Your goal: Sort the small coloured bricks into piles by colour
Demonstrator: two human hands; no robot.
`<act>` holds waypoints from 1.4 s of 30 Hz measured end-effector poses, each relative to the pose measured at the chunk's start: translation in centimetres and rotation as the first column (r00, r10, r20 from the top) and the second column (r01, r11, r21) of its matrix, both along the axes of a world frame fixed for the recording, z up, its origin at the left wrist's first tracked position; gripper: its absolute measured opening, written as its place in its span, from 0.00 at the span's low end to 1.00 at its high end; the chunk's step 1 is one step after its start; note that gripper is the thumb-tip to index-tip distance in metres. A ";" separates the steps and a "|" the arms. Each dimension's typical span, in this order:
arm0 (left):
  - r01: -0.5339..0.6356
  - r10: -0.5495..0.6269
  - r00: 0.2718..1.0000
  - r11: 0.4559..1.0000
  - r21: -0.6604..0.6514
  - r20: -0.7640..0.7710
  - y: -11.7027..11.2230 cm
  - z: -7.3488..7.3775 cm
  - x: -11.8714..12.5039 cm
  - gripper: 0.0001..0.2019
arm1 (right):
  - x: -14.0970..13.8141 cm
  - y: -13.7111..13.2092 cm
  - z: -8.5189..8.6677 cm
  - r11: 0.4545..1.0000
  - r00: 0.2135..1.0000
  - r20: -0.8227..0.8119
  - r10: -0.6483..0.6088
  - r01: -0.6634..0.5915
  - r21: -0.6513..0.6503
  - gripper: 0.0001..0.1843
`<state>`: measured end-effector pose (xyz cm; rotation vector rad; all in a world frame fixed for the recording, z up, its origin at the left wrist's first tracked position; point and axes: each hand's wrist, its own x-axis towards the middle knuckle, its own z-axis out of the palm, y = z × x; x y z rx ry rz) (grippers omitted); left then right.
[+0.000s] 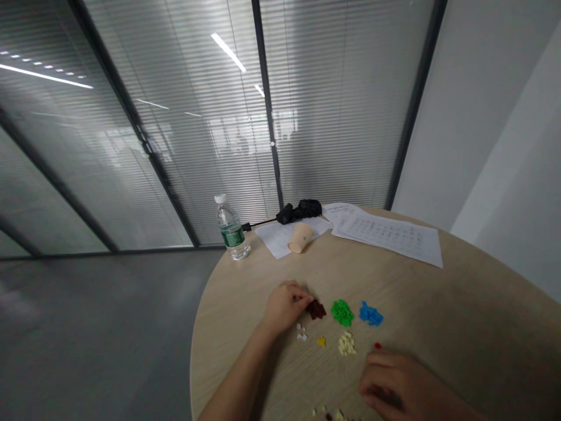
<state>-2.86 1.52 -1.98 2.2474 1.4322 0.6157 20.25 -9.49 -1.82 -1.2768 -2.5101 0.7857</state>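
Observation:
My left hand (286, 307) reaches to the pile of small dark red pieces (317, 310), fingertips pinched together at its left edge. Whether a piece is between them is too small to make out. Over the table's near right part is my right hand (397, 380), its fingers curled in; what they hold, if anything, is hidden. Just beyond its knuckles lies a bright red piece (377, 345). Between the hands are piles of green pieces (342, 313), blue pieces (370, 314) and cream pieces (346, 344), with a few yellow pieces (322, 341) and white pieces (302, 336).
More small loose pieces (339, 414) lie at the bottom edge. Farther back on the round wooden table (245, 304) stand a water bottle (232, 231) and a tilted paper cup (300, 238). Printed sheets (390, 234) and a black bundled object (302, 210) lie at the far edge.

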 end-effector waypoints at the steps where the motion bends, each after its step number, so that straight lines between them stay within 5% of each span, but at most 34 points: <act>1: -0.010 0.010 1.000 1.000 -0.013 0.019 0.0 0.0 0.0 0.10 | 0.0 -0.1 0.1 1.000 1.000 0.002 0.004 -0.004 -0.002 0.07; 5: -0.003 0.006 0.996 0.999 -0.039 0.093 -0.2 0.4 0.1 0.10 | 0.4 0.1 0.3 1.000 1.000 0.008 -0.009 0.009 0.024 0.08; 11: 0.325 -0.318 0.936 0.945 -0.023 0.151 -1.7 0.8 2.0 0.05 | 1.5 1.5 -1.0 0.955 0.963 -0.054 -0.265 0.270 0.121 0.08; 16: 0.494 -0.495 0.868 0.869 0.030 0.046 -2.9 0.5 3.2 0.03 | 1.3 1.9 -1.7 0.927 0.944 -0.117 -0.308 0.326 0.186 0.08; 31: 0.506 -0.508 0.861 0.860 0.066 0.023 -3.0 -0.2 3.7 0.05 | 1.2 1.8 -1.8 0.934 0.949 -0.158 -0.274 0.302 0.191 0.07; 37: 0.474 -0.471 0.879 0.880 -0.031 0.079 -3.0 1.1 3.1 0.04 | 1.2 1.8 -1.9 0.933 0.948 -0.174 -0.265 0.298 0.202 0.07; 42: 0.442 -0.453 0.889 0.887 -0.132 -0.069 -2.3 2.3 1.3 0.01 | 1.4 1.9 -2.0 0.929 0.949 -0.180 -0.259 0.296 0.222 0.07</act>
